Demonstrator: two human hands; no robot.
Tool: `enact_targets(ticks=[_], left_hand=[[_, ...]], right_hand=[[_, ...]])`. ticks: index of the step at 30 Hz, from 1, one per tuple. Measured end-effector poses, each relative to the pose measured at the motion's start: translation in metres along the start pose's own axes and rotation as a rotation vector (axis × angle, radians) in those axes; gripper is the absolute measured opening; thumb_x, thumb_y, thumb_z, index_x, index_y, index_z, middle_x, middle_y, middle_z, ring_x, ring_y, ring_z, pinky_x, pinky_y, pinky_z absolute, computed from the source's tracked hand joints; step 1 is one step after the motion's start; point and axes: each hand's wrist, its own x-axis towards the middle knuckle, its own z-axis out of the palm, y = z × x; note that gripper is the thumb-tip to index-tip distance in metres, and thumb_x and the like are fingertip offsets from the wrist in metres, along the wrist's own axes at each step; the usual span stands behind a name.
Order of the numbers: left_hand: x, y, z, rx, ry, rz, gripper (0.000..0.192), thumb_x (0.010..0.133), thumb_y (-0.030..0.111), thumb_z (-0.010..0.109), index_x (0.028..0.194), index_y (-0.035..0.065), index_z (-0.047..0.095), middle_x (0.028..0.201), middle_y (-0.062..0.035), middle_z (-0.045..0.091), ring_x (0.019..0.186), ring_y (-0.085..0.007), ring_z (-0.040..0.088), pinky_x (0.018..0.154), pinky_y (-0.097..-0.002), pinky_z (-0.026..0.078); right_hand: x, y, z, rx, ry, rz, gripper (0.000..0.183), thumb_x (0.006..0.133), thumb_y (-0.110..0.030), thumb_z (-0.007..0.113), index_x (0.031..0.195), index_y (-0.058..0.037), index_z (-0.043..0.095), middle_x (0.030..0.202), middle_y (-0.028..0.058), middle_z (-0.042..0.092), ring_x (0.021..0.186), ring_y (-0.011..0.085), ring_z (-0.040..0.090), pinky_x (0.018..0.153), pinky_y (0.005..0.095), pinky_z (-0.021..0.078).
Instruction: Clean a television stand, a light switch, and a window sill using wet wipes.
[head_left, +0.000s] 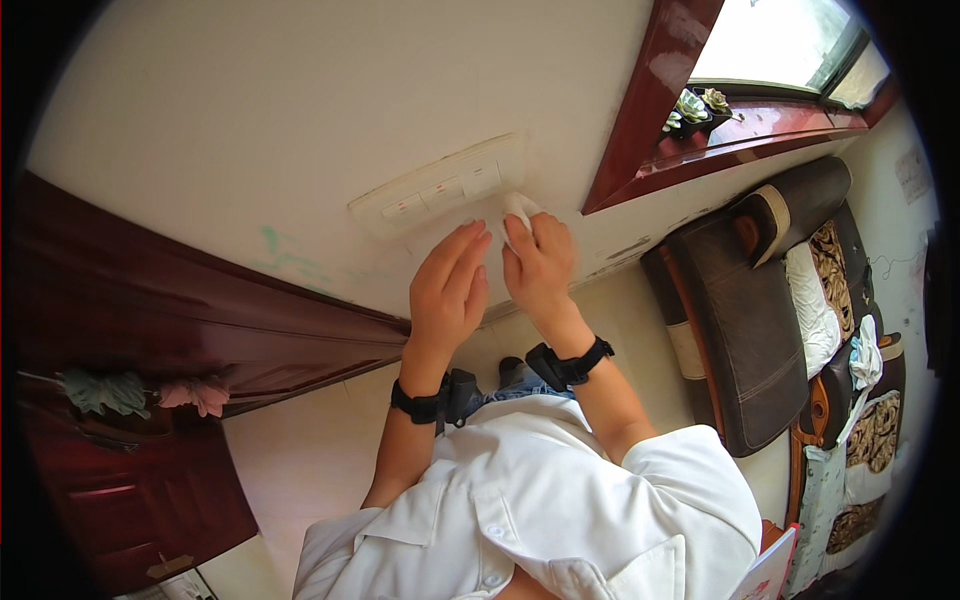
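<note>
A white wall switch panel (442, 187) with several rocker switches is set in the pale wall. My right hand (540, 259) grips a crumpled white cloth or tissue (519, 206) just below the panel's right end. My left hand (450, 281) is raised below the panel, to the left of my right hand, its fingers extended and nothing seen in it. Whether its fingertips touch the wall cannot be told. Green marks (281, 251) show on the wall to the left. Each wrist wears a black strap with a small black box.
Dark red door panelling (187, 270) lies at the left. A red window frame (637, 120) with succulents (691, 105) on its sill is at the upper right. Below it stands a dark brown leather sofa (735, 330) bearing cushions and cloths.
</note>
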Motion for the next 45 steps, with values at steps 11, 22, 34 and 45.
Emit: enact_targets(ticks=[11, 22, 34, 45], left_hand=[[0.004, -0.005, 0.001, 0.145, 0.072, 0.012, 0.047, 0.075, 0.0, 0.055, 0.123, -0.0022, 0.052, 0.13, -0.015, 0.05, 0.109, -0.0321, 0.051, 0.092, -0.0396, 0.041], [0.012, -0.002, -0.012, 0.15, 0.167, 0.086, 0.034, 0.074, -0.004, 0.054, 0.108, -0.0031, 0.06, 0.117, -0.0149, 0.058, 0.102, -0.0313, 0.055, 0.089, -0.0388, 0.043], [0.014, -0.019, 0.006, 0.268, 0.063, 0.149, 0.044, 0.066, -0.001, 0.06, 0.109, -0.0002, 0.061, 0.125, -0.0073, 0.055, 0.094, -0.0248, 0.053, 0.077, -0.0343, 0.046], [0.02, -0.016, 0.011, 0.234, 0.071, 0.109, 0.044, 0.064, -0.001, 0.06, 0.108, 0.0008, 0.063, 0.125, -0.0023, 0.056, 0.089, -0.0216, 0.053, 0.074, -0.0317, 0.046]], right_hand=[[0.003, -0.014, 0.022, 0.017, 0.032, 0.022, 0.04, 0.064, -0.006, 0.061, 0.103, -0.0109, 0.062, 0.077, 0.0049, 0.047, 0.065, 0.0239, 0.045, 0.058, 0.0352, 0.0324], [0.002, 0.005, 0.011, -0.006, 0.136, 0.115, 0.041, 0.063, 0.0, 0.059, 0.104, -0.0075, 0.061, 0.078, 0.0063, 0.047, 0.065, 0.0237, 0.044, 0.059, 0.0344, 0.0313], [0.054, -0.027, -0.011, 0.003, 0.044, -0.081, 0.037, 0.063, -0.005, 0.061, 0.099, -0.0125, 0.064, 0.068, 0.0032, 0.042, 0.059, 0.0209, 0.043, 0.055, 0.0328, 0.0313], [0.059, -0.012, -0.022, -0.105, 0.076, -0.044, 0.036, 0.063, -0.009, 0.062, 0.098, -0.0137, 0.064, 0.068, 0.0022, 0.042, 0.06, 0.0197, 0.044, 0.054, 0.0327, 0.0311]])
